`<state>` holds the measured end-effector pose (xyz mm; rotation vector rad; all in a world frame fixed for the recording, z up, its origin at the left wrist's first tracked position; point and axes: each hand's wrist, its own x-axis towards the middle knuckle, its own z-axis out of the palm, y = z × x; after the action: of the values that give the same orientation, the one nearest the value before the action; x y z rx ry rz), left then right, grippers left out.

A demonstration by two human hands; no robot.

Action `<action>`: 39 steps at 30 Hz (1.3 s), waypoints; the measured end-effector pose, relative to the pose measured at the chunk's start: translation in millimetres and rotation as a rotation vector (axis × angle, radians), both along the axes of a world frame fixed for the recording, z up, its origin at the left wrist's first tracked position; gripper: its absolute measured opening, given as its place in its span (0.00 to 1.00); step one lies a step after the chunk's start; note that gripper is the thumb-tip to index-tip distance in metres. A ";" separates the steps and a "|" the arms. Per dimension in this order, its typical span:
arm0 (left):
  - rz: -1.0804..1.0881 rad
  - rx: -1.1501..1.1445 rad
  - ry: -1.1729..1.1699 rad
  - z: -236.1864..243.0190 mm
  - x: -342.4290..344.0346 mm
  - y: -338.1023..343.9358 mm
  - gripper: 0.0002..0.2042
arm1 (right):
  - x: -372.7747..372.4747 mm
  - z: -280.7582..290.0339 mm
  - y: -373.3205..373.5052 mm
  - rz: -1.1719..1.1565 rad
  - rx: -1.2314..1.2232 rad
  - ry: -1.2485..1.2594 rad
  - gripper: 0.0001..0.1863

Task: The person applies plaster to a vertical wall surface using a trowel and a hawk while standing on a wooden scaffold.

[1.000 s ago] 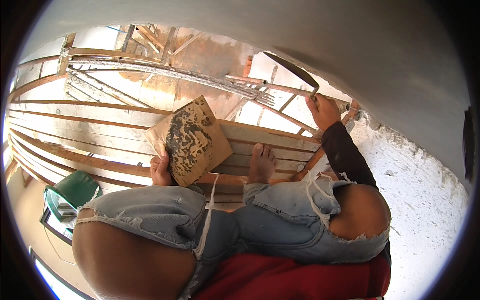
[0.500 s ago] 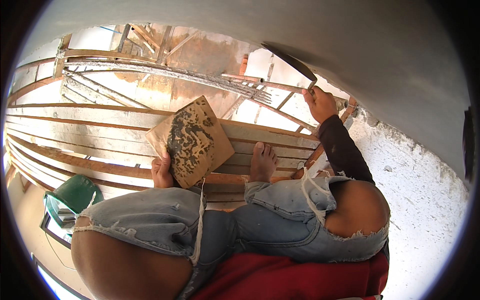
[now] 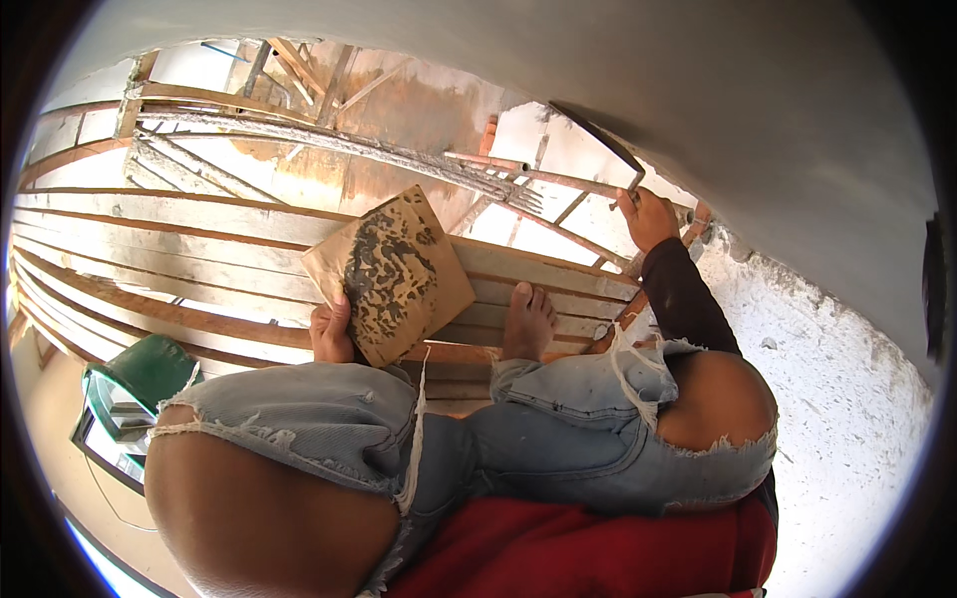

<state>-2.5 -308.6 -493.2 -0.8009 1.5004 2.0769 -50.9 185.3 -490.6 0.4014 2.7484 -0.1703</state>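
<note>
My left hand (image 3: 333,330) is closed on the near left edge of a square tan board (image 3: 439,284), whose top is smeared with dark grey plaster (image 3: 384,274). At the upper right, my right hand (image 3: 652,220) grips the handle of a trowel (image 3: 603,140). The dark blade is seen nearly edge-on and lies along the smooth grey plastered surface (image 3: 758,110) overhead; whether it touches all along cannot be seen. Most of the trowel's handle is hidden by my fingers.
Under my bare foot (image 3: 528,321) runs a platform of wooden planks (image 3: 169,259) with gaps between them. Scaffold poles (image 3: 329,145) cross beyond it. A green bucket (image 3: 150,369) hangs or stands at the left. At right is a rough white wall (image 3: 827,429).
My right hand and the trowel have shifted slightly right and down, with the blade nearer to the grey surface. The board appears a little further right, along with a slight shift of the whole view.
</note>
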 end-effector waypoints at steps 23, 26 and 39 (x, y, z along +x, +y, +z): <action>-0.079 0.053 0.043 -12.2 2.8 -6.9 0.21 | -2.9 -0.1 -2.2 0.024 -0.010 0.123 0.27; -0.078 0.044 0.044 -10.4 0.2 -2.8 0.22 | 7.4 -2.4 8.2 -0.015 -0.039 0.114 0.26; -0.151 -0.030 0.067 -15.7 1.5 -9.6 0.23 | -15.7 10.1 -42.4 0.022 -0.092 0.064 0.26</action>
<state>-1.0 -318.2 -509.0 -0.6140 1.5797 1.9928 -66.6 142.9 -480.5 0.3465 2.7938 -0.3077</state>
